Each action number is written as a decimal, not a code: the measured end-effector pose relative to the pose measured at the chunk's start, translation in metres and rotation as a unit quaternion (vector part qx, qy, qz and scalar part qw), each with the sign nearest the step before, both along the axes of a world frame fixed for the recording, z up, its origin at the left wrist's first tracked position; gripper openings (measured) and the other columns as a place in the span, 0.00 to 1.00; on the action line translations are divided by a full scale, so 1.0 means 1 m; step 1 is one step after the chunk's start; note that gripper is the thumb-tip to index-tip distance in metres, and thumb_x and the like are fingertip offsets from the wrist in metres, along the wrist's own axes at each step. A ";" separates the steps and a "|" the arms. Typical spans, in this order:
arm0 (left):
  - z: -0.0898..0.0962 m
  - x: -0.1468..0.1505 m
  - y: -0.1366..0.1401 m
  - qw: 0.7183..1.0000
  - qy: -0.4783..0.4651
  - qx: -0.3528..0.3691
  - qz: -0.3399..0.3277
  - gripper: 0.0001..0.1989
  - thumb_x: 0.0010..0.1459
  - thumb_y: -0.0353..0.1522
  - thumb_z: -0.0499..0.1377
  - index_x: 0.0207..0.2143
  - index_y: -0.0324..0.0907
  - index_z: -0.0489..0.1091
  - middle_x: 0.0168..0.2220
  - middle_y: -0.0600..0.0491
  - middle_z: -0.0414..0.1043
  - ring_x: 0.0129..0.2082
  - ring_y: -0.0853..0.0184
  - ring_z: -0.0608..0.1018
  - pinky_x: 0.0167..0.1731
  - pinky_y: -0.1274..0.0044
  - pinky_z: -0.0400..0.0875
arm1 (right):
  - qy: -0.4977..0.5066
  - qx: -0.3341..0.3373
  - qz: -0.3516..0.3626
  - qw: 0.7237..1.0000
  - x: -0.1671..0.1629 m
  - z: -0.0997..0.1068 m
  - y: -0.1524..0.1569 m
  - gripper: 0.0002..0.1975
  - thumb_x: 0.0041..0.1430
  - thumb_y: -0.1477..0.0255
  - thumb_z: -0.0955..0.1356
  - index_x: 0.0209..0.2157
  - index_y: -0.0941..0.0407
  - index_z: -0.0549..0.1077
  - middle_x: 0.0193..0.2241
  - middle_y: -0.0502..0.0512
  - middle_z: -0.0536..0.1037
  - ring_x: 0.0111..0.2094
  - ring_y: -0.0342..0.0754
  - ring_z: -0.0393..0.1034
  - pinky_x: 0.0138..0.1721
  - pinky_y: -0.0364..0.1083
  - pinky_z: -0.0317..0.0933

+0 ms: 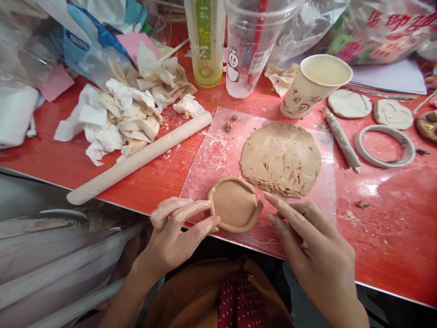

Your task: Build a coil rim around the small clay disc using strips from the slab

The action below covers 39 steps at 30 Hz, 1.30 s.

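A small round clay dish (232,204) with a coil of clay along its edge lies near the front of the table. One end of the coil lifts away at the right, where the rim has a gap. My left hand (179,228) grips the dish's left edge between fingers and thumb. Just right of the loose coil end, my right hand (309,246) is held with index finger and thumb apart, nothing visible between them. Behind the dish, a flat rolled slab of brown clay (282,157) rests on a clear plastic sheet (201,171).
A wooden rolling pin (139,157) lies left, beside crumpled tissues (126,114). At the back stand a drink bottle (207,50), a clear plastic cup (244,57) and a paper cup (312,86). A tape ring (360,146) and pale clay discs (350,104) lie right.
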<state>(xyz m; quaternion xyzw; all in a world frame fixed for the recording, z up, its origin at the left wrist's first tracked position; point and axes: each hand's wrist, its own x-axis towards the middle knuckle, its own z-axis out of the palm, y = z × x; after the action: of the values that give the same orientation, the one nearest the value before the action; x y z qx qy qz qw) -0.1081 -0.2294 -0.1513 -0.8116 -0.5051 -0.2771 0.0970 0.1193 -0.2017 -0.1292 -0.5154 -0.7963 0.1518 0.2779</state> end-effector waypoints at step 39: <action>0.021 0.012 0.000 0.998 -0.049 -0.017 -0.038 0.07 0.53 0.38 0.61 0.35 0.49 0.71 0.35 0.54 0.72 0.40 0.66 0.69 0.43 0.73 0.68 | -0.001 0.064 0.089 0.994 0.006 -0.004 -0.012 0.34 0.56 0.72 0.67 0.62 0.49 0.53 0.39 0.57 0.66 0.41 0.50 0.64 0.39 0.48 0.64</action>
<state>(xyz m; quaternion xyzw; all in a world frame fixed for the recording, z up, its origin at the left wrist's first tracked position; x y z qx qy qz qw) -0.0966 -0.2292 -0.1299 -0.8173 -0.4823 -0.3117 0.0475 0.1248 -0.2135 -0.1327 -0.4238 -0.8472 0.1238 0.2954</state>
